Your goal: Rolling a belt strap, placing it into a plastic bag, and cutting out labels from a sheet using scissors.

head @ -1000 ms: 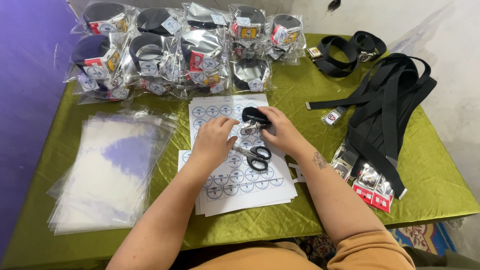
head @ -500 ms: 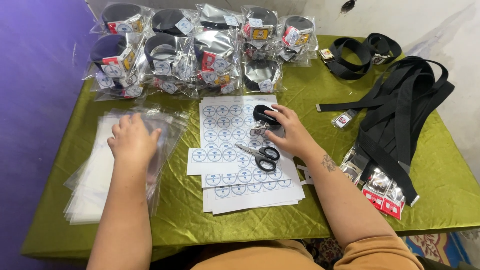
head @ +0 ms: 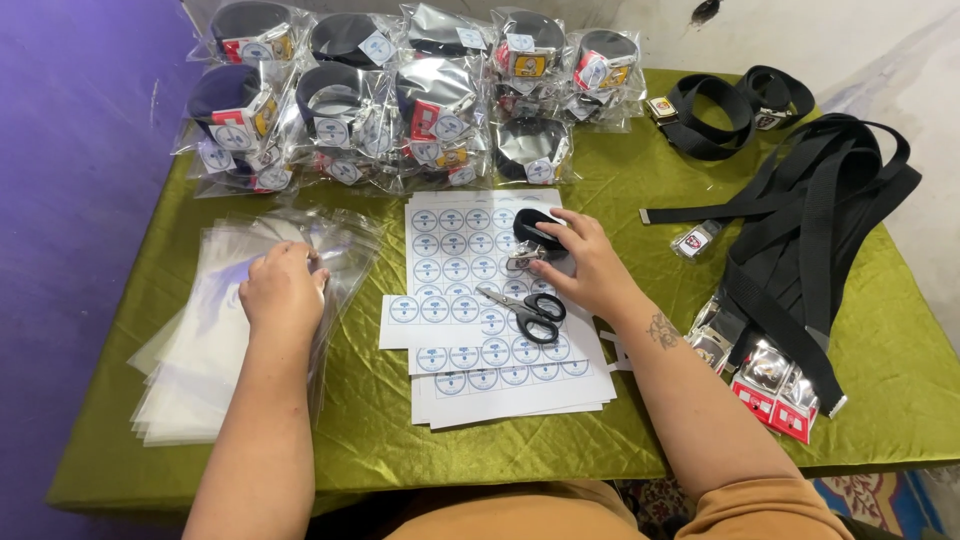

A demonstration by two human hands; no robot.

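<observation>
My right hand grips a rolled black belt with its metal buckle, resting on the white sheets of round stickers. My left hand lies on the stack of clear plastic bags at the left, fingers curled on the top bag; whether it has pinched one is unclear. Black-handled scissors lie on the sticker sheets just below my right hand.
Several bagged rolled belts are piled along the far edge of the green tablecloth. Loose black belts with buckles sprawl at the right, two coiled ones behind them. A purple wall is at the left.
My left hand left the sticker sheets and moved left onto the stack of clear bags. My right hand stayed on the rolled belt.
</observation>
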